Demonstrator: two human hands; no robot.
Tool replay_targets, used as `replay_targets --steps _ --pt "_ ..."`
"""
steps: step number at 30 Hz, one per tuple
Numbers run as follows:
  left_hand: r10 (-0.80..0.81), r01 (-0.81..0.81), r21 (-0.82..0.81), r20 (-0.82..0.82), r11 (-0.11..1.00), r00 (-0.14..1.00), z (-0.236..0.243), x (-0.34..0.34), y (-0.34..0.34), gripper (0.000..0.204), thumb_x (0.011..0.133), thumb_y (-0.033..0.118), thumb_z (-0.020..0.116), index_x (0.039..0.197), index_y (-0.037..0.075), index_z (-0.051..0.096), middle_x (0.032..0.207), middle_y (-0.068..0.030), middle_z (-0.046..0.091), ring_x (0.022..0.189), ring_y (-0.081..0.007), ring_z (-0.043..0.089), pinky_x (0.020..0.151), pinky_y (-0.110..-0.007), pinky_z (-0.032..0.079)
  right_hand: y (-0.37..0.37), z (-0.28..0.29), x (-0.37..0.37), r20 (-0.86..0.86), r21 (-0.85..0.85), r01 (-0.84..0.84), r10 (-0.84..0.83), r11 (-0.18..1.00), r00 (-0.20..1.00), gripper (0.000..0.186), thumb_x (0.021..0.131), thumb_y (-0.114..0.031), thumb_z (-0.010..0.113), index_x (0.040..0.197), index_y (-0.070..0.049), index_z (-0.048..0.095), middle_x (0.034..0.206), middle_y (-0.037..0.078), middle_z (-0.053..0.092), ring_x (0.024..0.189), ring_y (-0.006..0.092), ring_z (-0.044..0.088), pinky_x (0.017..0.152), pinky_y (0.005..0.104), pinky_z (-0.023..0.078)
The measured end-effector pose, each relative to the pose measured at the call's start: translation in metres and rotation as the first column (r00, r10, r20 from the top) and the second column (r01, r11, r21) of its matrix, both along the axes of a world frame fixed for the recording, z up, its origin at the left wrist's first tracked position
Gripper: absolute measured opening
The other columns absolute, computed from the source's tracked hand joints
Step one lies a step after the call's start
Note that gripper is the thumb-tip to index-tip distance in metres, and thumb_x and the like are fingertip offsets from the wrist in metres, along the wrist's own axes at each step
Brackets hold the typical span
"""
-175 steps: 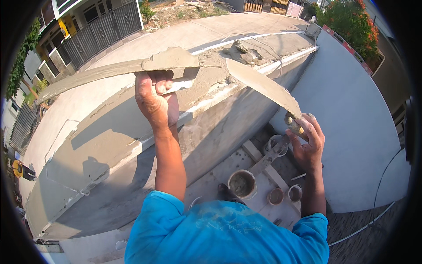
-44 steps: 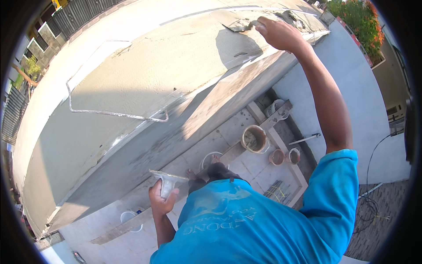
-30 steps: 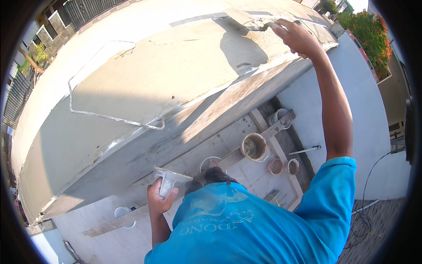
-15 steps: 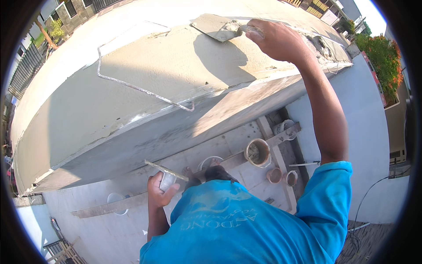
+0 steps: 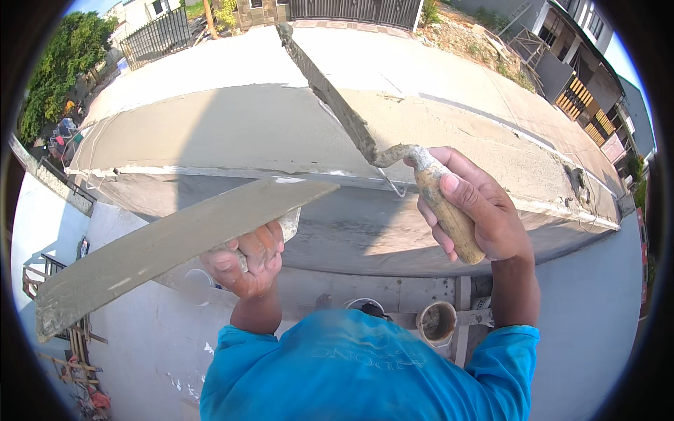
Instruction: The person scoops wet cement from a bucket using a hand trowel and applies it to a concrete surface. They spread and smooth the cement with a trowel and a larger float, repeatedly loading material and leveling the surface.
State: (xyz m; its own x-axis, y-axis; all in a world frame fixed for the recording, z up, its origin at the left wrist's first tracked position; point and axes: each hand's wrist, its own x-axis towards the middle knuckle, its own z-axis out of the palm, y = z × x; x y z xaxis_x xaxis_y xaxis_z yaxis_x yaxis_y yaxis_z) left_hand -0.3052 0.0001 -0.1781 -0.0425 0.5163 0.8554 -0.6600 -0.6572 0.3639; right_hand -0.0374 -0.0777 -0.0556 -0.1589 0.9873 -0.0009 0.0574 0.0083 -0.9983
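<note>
My left hand (image 5: 246, 258) is closed on the handle beneath a long grey plastering float (image 5: 168, 242), held out toward the lower left with its flat face smeared with mortar. My right hand (image 5: 491, 210) grips the wooden handle of a pointed trowel (image 5: 340, 105); its mortar-coated blade is raised edge-on, reaching forward above the float. Beneath both tools is a long ledge (image 5: 232, 126) of smoothed grey plaster, with a rough mortar lump (image 5: 578, 182) at its right end and a bent metal rod along it, partly hidden by the trowel.
A plastered wall face (image 5: 421, 235) drops from the ledge to a floor far below, where a bucket (image 5: 437, 324) of mortar, planks (image 5: 462, 291) and other containers lie. A white wall (image 5: 583, 295) stands at the right. A street (image 5: 449, 77) with gates and houses lies beyond the ledge.
The trowel has left the plaster and come back to the middle, blade pointing forward. My left hand has risen with the float to beside it, and the view has turned left.
</note>
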Motion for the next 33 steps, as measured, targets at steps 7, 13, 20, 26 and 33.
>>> replay_targets --steps 7,13,20,26,33 --pt "0.329 -0.322 -0.084 0.100 0.943 0.939 0.016 0.005 0.000 0.034 0.102 0.031 0.052 0.117 0.002 0.052 0.060 0.0001 0.051 0.047 -0.0113 0.045 0.047 -0.030 0.044 -0.006 0.006 -0.042 0.233 0.126 -0.248 0.214 0.961 0.948 0.050 0.106 -0.034 0.052 0.143 0.001 0.048 0.082 0.006 0.057 0.054 0.0086 0.055 0.049 0.0248 0.046" --pt "0.587 -0.541 -0.298 0.089 0.787 0.805 0.022 -0.013 -0.002 0.040 0.097 0.026 0.057 0.122 -0.005 0.051 0.056 0.0006 0.045 0.043 -0.0101 0.038 0.042 -0.028 0.039 -0.010 0.009 0.010 0.370 -0.012 -0.408 0.384 0.913 0.846 0.052 0.102 -0.035 0.061 0.140 -0.001 0.055 0.091 0.005 0.062 0.058 0.0093 0.056 0.054 0.0251 0.046" --pt "0.618 -0.573 -0.279 0.108 0.770 0.779 0.022 -0.013 0.002 0.043 0.100 0.033 0.050 0.117 -0.006 0.051 0.051 0.0010 0.033 0.041 -0.0119 0.029 0.041 -0.029 0.035 -0.018 -0.016 0.007 0.204 0.272 -0.134 0.079 0.953 0.976 0.050 0.091 -0.024 0.068 0.132 0.001 0.056 0.096 0.005 0.063 0.071 0.0157 0.061 0.062 0.0303 0.048" --pt "0.724 -0.674 -0.269 0.179 0.688 0.667 0.031 0.036 0.000 0.046 0.099 0.034 0.049 0.120 -0.007 0.047 0.049 0.0011 0.033 0.041 -0.0117 0.032 0.042 -0.028 0.038 0.030 -0.064 -0.102 0.496 0.833 -0.207 -0.527 0.514 0.690 0.059 0.079 -0.018 0.082 0.131 -0.006 0.058 0.098 0.011 0.063 0.075 0.0261 0.065 0.061 0.0336 0.053" --pt "0.857 -0.735 -0.457 0.146 0.501 0.494 0.034 0.002 0.007 0.050 0.099 0.036 0.047 0.129 -0.003 0.047 0.067 -0.0030 0.050 0.047 -0.0109 0.042 0.049 -0.026 0.044 -0.003 -0.094 -0.081 0.591 0.780 -0.303 -0.484 0.548 0.646 0.055 0.072 -0.012 0.084 0.124 -0.011 0.068 0.103 0.009 0.069 0.077 0.0242 0.067 0.059 0.0349 0.052"
